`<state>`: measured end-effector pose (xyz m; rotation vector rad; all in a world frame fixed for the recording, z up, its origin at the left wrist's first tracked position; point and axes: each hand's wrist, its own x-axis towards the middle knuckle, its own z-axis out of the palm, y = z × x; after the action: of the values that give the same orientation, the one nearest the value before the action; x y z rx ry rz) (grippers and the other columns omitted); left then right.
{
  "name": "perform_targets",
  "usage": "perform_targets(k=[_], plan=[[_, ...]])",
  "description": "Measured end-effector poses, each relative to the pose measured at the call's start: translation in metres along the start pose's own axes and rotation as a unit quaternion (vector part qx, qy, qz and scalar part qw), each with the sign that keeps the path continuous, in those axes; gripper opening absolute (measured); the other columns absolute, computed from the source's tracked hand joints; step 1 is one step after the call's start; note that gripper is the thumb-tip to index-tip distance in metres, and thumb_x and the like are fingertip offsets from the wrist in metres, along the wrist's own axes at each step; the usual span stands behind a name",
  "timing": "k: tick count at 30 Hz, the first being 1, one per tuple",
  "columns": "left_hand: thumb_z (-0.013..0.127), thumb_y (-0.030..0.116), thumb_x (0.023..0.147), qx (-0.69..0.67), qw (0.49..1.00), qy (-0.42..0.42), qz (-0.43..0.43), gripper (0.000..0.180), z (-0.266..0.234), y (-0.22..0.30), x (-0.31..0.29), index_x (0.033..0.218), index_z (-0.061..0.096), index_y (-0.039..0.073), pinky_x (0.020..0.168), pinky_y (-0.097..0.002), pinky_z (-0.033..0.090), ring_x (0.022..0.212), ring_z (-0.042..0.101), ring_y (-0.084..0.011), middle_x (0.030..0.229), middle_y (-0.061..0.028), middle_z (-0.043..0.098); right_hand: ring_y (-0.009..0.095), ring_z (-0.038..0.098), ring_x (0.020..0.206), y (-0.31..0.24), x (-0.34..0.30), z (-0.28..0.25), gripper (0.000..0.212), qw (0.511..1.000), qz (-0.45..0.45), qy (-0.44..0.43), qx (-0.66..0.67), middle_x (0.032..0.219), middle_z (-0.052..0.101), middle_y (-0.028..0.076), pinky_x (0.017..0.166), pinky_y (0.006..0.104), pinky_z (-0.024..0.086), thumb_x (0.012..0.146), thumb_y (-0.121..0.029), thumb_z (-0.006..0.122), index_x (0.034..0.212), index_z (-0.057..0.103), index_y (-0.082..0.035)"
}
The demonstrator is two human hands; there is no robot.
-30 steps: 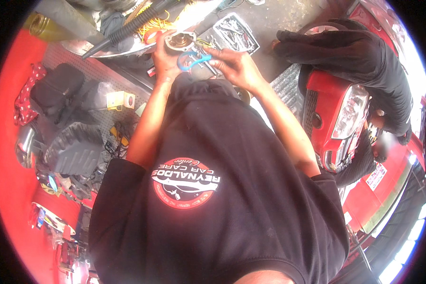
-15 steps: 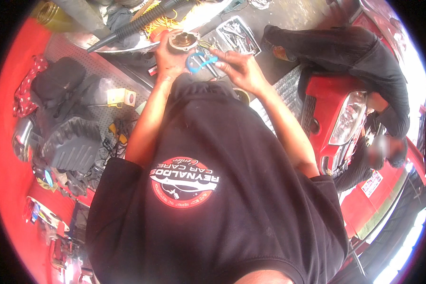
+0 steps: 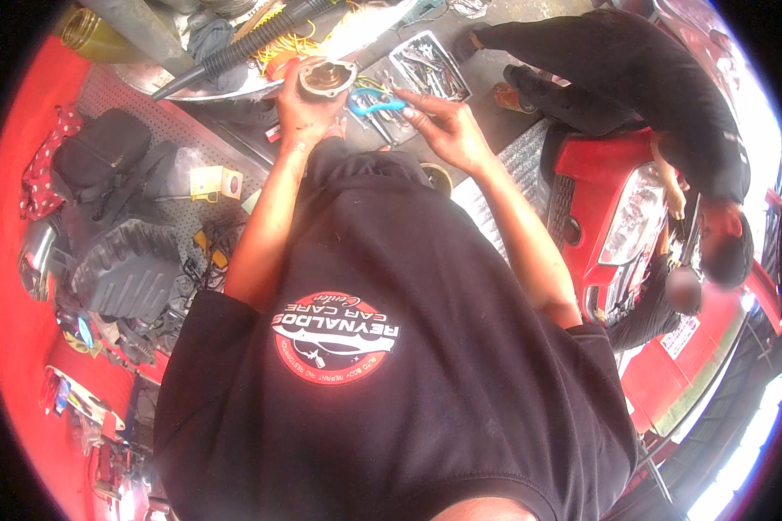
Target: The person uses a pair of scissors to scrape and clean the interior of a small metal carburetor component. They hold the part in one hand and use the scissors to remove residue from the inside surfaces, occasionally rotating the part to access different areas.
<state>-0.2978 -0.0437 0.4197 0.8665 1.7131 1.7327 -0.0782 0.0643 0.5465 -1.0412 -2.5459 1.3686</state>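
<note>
My left hand (image 3: 302, 113) is closed around a round metal housing (image 3: 314, 88) with a lugged rim, its open, brownish inside facing up. To the right of it, my right hand (image 3: 450, 128) pinches a thin blue loop (image 3: 392, 102) between thumb and fingertips. The loop looks like a soft ring seal, bent into a narrow oval; its exact kind is unclear. It hangs beside the housing, apart from it. Slim metal tools (image 3: 380, 128) lie beyond and below the loop.
A tray of metal tools (image 3: 430, 69) lies ahead on the right. A black corrugated hose (image 3: 261, 48) runs across the far left, by yellow cord (image 3: 297, 42). Left stands a small yellow-white box (image 3: 217, 182). At right, people in dark clothes (image 3: 617, 74) bend by a red car (image 3: 595, 191).
The blue loop has flattened from a rounder curve and turned. Both hands have shifted slightly, the housing a little left. The standing co-worker at right has moved, bending over the car front.
</note>
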Motion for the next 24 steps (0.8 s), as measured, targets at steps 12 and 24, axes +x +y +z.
perform_targets(k=[12, 24], plan=[[0.087, -0.002, 0.073, 0.008, 1.000, -0.030, -0.006, 0.063, -0.001, 0.005, 0.000, 0.129, 0.058, 0.002, 0.099, -0.0323, 0.054, 0.110, 0.068, -0.0165, 0.121, -0.0082, 0.068, 0.041, 0.073, 0.100, 0.137, -0.085, 0.087, 0.045, 0.968, 0.241, -0.006, -0.065, 0.115, 0.073, 0.024, 0.093, 0.0484, 0.055, 0.096, -0.028, 0.066, 0.139, 0.067, -0.017], [0.090, -0.004, 0.069, 0.014, 0.998, -0.057, -0.013, 0.070, -0.004, 0.001, 0.002, 0.131, 0.058, 0.003, 0.097, -0.0327, 0.055, 0.109, 0.068, -0.0175, 0.121, -0.0072, 0.067, 0.037, 0.073, 0.106, 0.287, -0.241, 0.144, 0.046, 0.834, 0.536, 0.107, 0.080, 0.107, 0.076, 0.024, 0.094, 0.0444, 0.056, 0.090, -0.029, 0.065, 0.132, 0.070, -0.012]])
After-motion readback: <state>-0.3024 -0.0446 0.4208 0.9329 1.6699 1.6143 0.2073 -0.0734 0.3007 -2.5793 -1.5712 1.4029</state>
